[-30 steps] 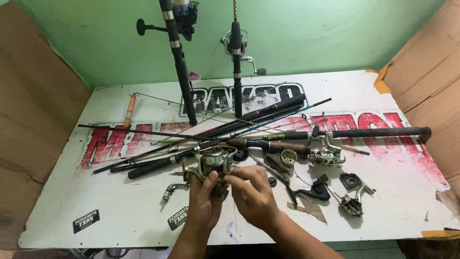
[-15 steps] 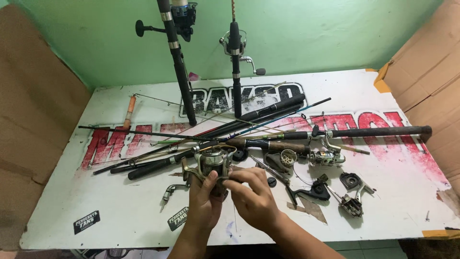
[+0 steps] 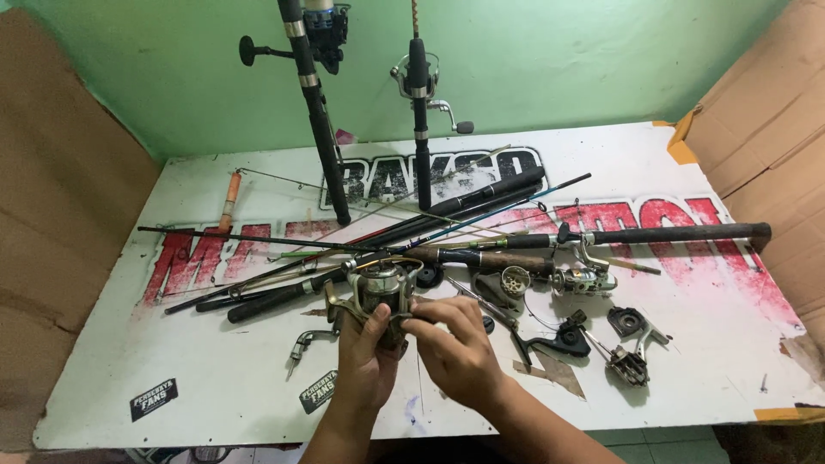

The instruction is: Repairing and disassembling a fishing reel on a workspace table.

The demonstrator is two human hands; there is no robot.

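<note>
Left hand [image 3: 365,357] curled around spinning reel [image 3: 381,296], gripping it from below at near table edge. Right hand [image 3: 455,348] half-closed, fingertips pinching reel's side. White table [image 3: 215,378] strewn with rods, reel parts. Green wall [image 3: 559,60] behind, cardboard [image 3: 51,223] either side. Two small black stickers [image 3: 155,399] near front-left; red-black lettered banner [image 3: 670,215] across tabletop.

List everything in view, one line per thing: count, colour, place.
fishing reel: one, metal grey, held in both hands
upright rods: two, black, leaning on the green wall
loose rods: a pile, mostly black, across mid table
reel parts: several, black and silver, right of the hands
handle: one, silver, left of the hands
table: one, white with red lettering
cardboard: brown, both sides
left hand: grips reel
right hand: fingers on reel
</note>
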